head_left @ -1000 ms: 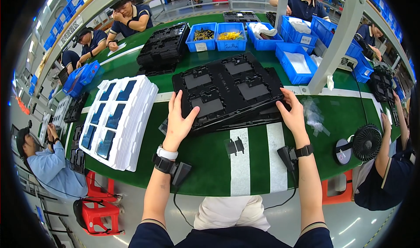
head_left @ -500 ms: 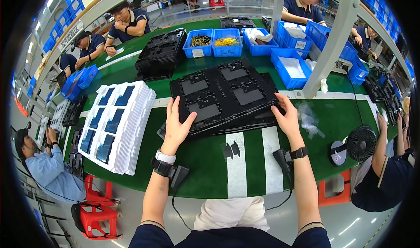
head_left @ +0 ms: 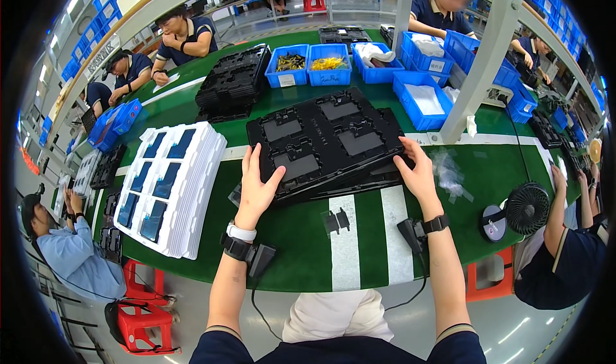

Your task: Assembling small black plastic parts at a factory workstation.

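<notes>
A black plastic tray [head_left: 324, 133] with four cut-out pockets lies at an angle over more black trays [head_left: 366, 183] in front of me. My left hand [head_left: 258, 187] grips its near left corner, with the thumb over the front edge and the fingers along the side. On the opposite side, my right hand [head_left: 416, 171] holds the right edge, fingertips at the rim and thumb toward the front. Small black pieces [head_left: 336, 221] lie on a white strip just in front of the tray. A stack of white trays [head_left: 172, 191] bearing dark blue glossy panels stands left of my left hand.
Behind are a black tray stack [head_left: 232, 78] and blue bins with black parts [head_left: 287, 65], yellow parts [head_left: 329, 64] and cloth [head_left: 378, 62]. A metal post [head_left: 478, 75] rises at right, near clear film scraps [head_left: 452, 175] and a fan [head_left: 527, 209]. Several people sit around.
The view has shifted slightly, so the scene sits a little further left. Both hands keep their places on the black tray, which shows no clear movement.
</notes>
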A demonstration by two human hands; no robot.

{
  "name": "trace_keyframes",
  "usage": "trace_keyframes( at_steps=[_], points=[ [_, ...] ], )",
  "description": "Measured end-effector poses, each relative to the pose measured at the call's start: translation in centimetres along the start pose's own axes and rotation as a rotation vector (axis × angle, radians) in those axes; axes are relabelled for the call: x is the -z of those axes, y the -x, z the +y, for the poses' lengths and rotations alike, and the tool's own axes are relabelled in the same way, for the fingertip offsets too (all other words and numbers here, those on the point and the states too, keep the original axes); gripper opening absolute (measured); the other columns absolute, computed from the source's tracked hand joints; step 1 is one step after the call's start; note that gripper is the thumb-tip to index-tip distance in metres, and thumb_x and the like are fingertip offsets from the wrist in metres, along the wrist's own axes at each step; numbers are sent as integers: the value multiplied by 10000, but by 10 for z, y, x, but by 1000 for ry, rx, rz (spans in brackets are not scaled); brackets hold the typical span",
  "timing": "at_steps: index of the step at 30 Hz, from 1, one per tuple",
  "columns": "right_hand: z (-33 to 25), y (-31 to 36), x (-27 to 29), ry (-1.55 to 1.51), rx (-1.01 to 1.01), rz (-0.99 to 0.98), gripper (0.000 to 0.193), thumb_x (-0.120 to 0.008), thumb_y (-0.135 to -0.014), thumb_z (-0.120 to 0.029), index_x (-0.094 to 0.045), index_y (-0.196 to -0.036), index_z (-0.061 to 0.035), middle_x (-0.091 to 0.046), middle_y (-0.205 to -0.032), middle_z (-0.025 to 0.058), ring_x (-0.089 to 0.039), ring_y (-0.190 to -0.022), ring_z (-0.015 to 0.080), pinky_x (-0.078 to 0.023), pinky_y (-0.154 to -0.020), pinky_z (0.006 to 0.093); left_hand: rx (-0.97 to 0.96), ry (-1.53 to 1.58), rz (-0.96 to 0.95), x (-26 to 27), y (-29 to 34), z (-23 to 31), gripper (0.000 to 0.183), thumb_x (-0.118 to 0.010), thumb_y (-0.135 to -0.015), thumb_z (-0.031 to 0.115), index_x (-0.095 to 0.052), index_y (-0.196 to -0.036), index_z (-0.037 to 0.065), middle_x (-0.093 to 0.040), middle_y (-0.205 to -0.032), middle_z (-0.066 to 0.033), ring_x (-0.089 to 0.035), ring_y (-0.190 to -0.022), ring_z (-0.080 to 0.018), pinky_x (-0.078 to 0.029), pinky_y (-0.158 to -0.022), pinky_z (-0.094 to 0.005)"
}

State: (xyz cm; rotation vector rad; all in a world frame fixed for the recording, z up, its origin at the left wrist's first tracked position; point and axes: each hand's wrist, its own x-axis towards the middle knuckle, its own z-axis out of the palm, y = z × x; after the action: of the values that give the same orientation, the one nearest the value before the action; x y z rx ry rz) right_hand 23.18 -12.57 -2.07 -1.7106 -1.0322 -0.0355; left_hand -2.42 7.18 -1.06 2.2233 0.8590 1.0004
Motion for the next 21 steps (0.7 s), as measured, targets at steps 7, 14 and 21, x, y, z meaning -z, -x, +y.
trace_keyframes(
  at_steps=[7,14,21],
  points=[
    [1,1,0,-42,-13,-7,414,-601,-731,-54,-503,-1133,-43,-566,-1076,164,-567,-958,252,-434,-852,329,10,8,-29,0,0,-2,699,-648,-742,266,-308,-1303,24,-236,-1343,-259,-275,-1244,-366,-261,-1009,-388],
    [1,-1,1,-20,-11,6,415,-607,-730,-62,-505,-1133,-42,-573,-1057,170,-570,-957,256,-433,-855,331,12,13,-38,2,-2,0,705,-646,-746,280,-302,-1305,23,-235,-1343,-259,-268,-1246,-370,-252,-1014,-391],
    [2,-1,-1,-25,2,2,414,-604,-732,-61,-504,-1133,-44,-571,-1062,169,-567,-966,262,-434,-855,333,12,0,-8,0,0,0,660,-642,-756,272,-342,-1290,27,-289,-1331,-233,-297,-1244,-327,-256,-1013,-360]
  ],
)
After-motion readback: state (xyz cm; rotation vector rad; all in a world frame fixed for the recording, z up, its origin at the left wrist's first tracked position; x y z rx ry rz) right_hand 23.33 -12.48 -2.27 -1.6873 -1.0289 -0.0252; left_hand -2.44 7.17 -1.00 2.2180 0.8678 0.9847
